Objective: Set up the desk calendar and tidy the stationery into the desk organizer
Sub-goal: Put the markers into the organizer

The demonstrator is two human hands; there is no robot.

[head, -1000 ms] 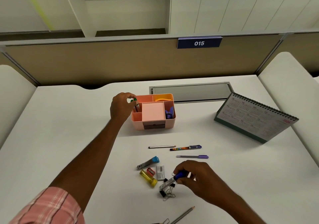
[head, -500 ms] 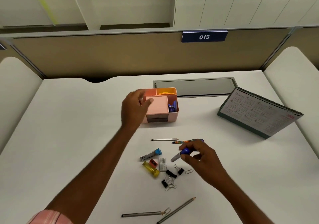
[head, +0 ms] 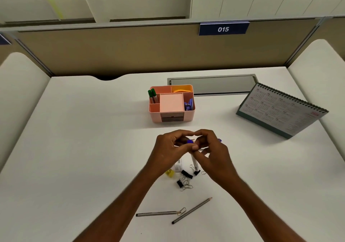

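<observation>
A blue-capped marker [head: 190, 142] is pinched between the left hand [head: 170, 153] and right hand [head: 211, 154] above the surface [head: 84, 139], with clips [head: 184, 180] beneath, the organizer [head: 171, 103] behind and the calendar [head: 280, 109] standing right.

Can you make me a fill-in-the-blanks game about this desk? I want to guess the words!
1. The sign on the wall says ____.
2. The pens standing in the pink organizer have ____ caps.
3. The calendar stands to the ____ of the organizer.
4. Both hands hold a marker with a ____ cap.

Answers: 015; green; right; blue
</observation>
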